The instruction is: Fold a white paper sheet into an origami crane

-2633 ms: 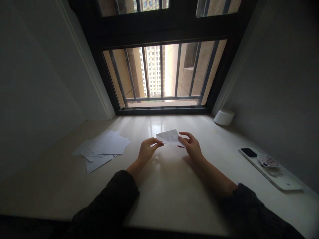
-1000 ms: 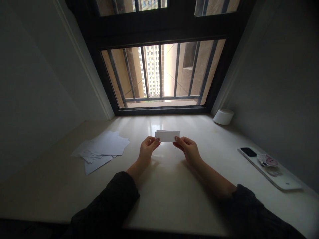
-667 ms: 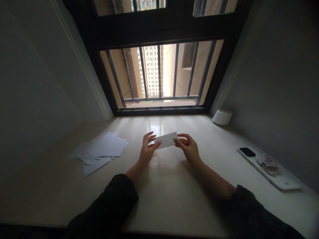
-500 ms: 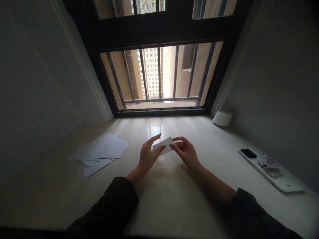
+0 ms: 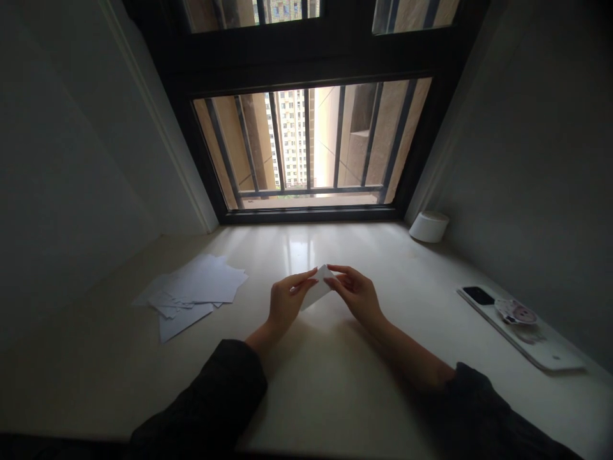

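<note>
A small folded white paper (image 5: pixel 316 291) is held just above the pale countertop (image 5: pixel 325 383), in the middle of the view. My left hand (image 5: pixel 286 301) pinches its left side with thumb and fingers closed on it. My right hand (image 5: pixel 355 292) grips its right end, fingertips pressed onto the upper corner. The two hands nearly meet over the paper, which is tilted with one end toward me. Both forearms wear dark sleeves.
A loose pile of white sheets (image 5: pixel 194 291) lies at the left. A white round container (image 5: pixel 429 226) stands by the window corner. At the right edge lies a white phone (image 5: pixel 520 326) with a sticker. A barred window (image 5: pixel 309 147) closes the far end.
The paper was held flat and level between both hands; it has since been turned and tilted, and my hands have come closer together on it, the left closing its fingers again.
</note>
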{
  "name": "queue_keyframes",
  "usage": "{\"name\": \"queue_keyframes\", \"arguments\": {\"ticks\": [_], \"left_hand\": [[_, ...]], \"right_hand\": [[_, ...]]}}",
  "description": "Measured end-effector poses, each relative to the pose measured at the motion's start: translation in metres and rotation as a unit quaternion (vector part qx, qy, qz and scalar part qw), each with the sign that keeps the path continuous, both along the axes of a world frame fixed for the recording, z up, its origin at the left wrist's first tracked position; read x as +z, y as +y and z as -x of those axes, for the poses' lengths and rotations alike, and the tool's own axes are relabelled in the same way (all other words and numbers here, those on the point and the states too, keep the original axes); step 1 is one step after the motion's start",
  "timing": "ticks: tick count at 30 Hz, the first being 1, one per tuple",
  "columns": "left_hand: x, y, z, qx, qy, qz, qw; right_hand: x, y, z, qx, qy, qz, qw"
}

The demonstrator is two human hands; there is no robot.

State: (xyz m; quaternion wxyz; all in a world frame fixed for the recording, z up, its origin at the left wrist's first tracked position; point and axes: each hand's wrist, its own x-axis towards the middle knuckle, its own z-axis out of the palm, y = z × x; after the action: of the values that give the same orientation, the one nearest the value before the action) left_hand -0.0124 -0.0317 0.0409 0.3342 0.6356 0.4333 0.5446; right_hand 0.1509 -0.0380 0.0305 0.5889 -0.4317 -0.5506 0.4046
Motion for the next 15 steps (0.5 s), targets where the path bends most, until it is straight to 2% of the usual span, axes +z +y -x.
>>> {"name": "queue_keyframes", "arguments": {"ticks": [15], "left_hand": [[0.0002,-0.0004,0.0013,0.011,0.013,-0.011,1.0]], "right_hand": [[-0.0024,-0.0009,-0.0002,-0.025,-0.025,-0.019,0.999]]}}
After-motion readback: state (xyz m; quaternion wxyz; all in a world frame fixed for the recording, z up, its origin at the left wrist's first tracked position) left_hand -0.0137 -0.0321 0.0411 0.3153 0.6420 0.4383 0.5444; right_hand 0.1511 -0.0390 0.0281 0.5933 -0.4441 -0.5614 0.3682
